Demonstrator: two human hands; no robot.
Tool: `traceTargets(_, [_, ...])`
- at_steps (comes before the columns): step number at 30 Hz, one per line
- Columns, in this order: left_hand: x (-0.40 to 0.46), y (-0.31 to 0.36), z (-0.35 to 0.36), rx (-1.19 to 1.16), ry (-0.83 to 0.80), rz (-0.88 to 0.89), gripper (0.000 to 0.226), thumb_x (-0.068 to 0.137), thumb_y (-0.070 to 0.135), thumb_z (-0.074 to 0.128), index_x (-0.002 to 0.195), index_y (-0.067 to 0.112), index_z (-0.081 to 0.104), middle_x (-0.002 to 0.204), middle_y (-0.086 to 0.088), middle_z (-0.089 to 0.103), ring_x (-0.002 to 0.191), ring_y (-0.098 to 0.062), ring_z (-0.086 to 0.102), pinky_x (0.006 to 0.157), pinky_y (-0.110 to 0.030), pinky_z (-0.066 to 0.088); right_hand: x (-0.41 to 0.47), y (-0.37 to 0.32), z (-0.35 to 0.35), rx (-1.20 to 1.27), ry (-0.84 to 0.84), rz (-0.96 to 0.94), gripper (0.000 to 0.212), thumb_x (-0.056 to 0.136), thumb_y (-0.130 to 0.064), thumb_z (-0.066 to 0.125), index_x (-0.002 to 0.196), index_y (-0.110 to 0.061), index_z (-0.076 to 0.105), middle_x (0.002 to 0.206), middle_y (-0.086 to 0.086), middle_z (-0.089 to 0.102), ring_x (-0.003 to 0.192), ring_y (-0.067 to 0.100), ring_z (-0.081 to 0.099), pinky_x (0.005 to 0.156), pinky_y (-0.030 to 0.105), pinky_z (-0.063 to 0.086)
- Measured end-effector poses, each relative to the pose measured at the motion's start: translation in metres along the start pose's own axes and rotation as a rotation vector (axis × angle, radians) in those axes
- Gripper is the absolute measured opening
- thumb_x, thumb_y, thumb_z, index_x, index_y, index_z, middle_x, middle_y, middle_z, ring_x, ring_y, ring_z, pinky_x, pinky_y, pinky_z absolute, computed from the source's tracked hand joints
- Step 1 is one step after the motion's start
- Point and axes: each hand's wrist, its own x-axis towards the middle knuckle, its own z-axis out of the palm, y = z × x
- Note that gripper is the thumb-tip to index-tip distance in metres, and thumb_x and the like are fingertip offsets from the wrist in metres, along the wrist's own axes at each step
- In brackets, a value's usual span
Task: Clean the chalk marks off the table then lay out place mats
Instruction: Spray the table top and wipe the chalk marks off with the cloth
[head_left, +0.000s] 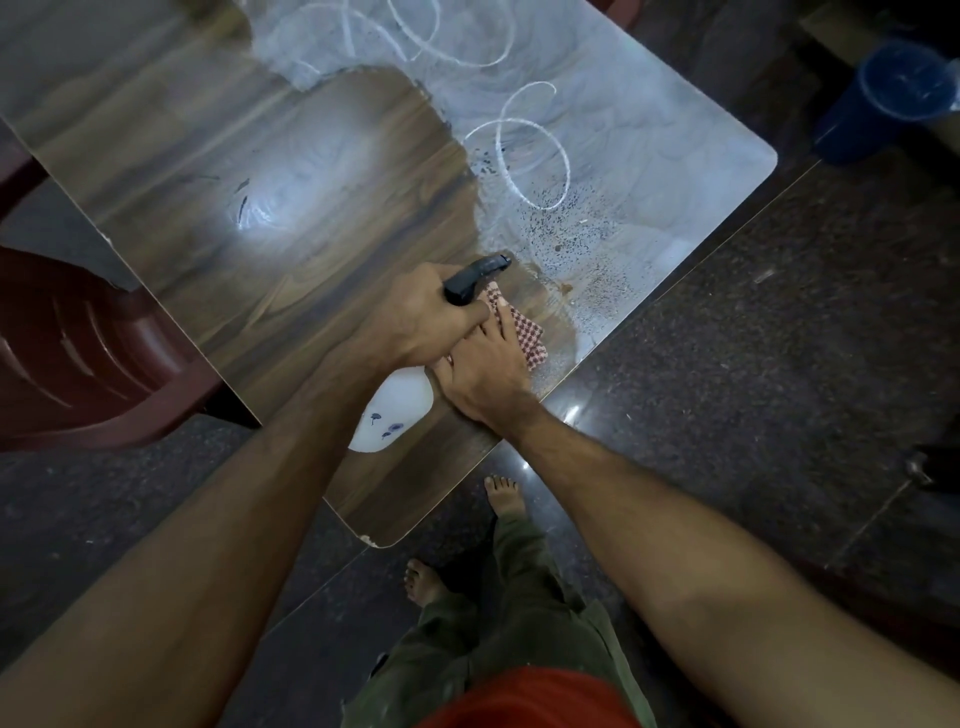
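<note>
A wooden table (291, 218) fills the upper view. Its left and near parts are wiped dark; the far right is still hazy white with looped chalk marks (535, 161) and dark spray droplets. My left hand (421, 317) grips the black trigger head of a white spray bottle (395, 410), nozzle aimed at the chalky patch near the right edge. My right hand (488, 374) lies with fingers flat on a red-and-white checked cloth (530, 338), pressing it to the tabletop beside the bottle. No place mats are in view.
A dark red plastic chair (78, 358) stands at the table's left side. A blue bucket (883, 98) sits on the dark stone floor at the far right. My bare feet (501, 493) are close to the table's near corner.
</note>
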Motion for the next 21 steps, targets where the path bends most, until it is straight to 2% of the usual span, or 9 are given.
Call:
traceTargets(4, [0.003,-0.004,-0.008,-0.074,0.087,-0.075,0.017,0.089,0.021,0.062,0.09,0.005,0.067,0.069,-0.004,0.062,0.062,-0.018,0.054,0.065,-0.033,0.042,0.001,0.001,0.003,0.01,0.029,-0.009,0.051,0.096,-0.044,0.049,0.137,-0.014,0.055,0.149,0.015,0.046,0.146,0.035,0.031,0.118,0.054,0.023])
traceTargets(7, [0.005,-0.008,-0.015,-0.131,0.159,-0.139,0.017,0.088,0.02,0.062,0.086,0.004,0.066,0.066,-0.007,0.059,0.058,-0.019,0.05,0.062,-0.035,0.043,0.002,0.003,0.004,-0.033,-0.02,-0.011,0.058,0.097,-0.048,0.045,0.147,-0.019,0.045,0.159,0.011,0.032,0.149,0.033,0.023,0.12,0.053,0.019])
traceTargets(11, [0.006,-0.008,-0.02,-0.164,0.199,-0.157,0.017,0.088,0.019,0.063,0.072,0.012,0.06,0.064,-0.011,0.058,0.051,-0.02,0.048,0.06,-0.038,0.042,0.002,0.004,0.003,-0.072,-0.082,-0.012,0.063,0.099,-0.051,0.038,0.155,-0.023,0.029,0.165,0.007,0.019,0.152,0.03,0.013,0.121,0.051,0.011])
traceTargets(13, [0.008,-0.007,-0.022,-0.191,0.224,-0.163,0.013,0.086,0.018,0.063,0.078,0.008,0.063,0.065,-0.01,0.061,0.047,-0.019,0.048,0.06,-0.038,0.043,0.002,0.005,0.003,-0.07,-0.098,-0.013,0.063,0.099,-0.05,0.038,0.156,-0.023,0.027,0.165,0.007,0.016,0.152,0.03,0.012,0.122,0.05,0.009])
traceTargets(15, [0.01,-0.006,-0.023,-0.236,0.246,-0.174,0.014,0.088,0.018,0.063,0.089,0.005,0.067,0.081,-0.017,0.07,0.043,-0.018,0.049,0.058,-0.037,0.045,0.002,0.006,0.002,-0.06,-0.115,-0.018,0.063,0.1,-0.049,0.036,0.156,-0.024,0.026,0.166,0.006,0.014,0.152,0.03,0.011,0.122,0.05,0.007])
traceTargets(17, [0.012,-0.006,-0.025,-0.273,0.266,-0.185,0.014,0.091,0.019,0.061,0.089,0.007,0.067,0.09,-0.019,0.073,0.037,-0.013,0.049,0.054,-0.032,0.045,0.003,0.007,0.003,-0.055,-0.129,-0.019,0.063,0.101,-0.049,0.035,0.157,-0.023,0.025,0.166,0.006,0.012,0.152,0.029,0.01,0.122,0.05,0.006])
traceTargets(21, [0.016,-0.008,-0.031,-0.291,0.315,-0.205,0.012,0.091,0.018,0.06,0.087,0.007,0.064,0.082,-0.017,0.069,0.041,-0.014,0.048,0.052,-0.03,0.042,0.004,0.008,0.003,-0.058,-0.164,-0.013,0.063,0.101,-0.049,0.033,0.158,-0.025,0.02,0.167,0.005,0.008,0.153,0.028,0.006,0.123,0.048,0.002])
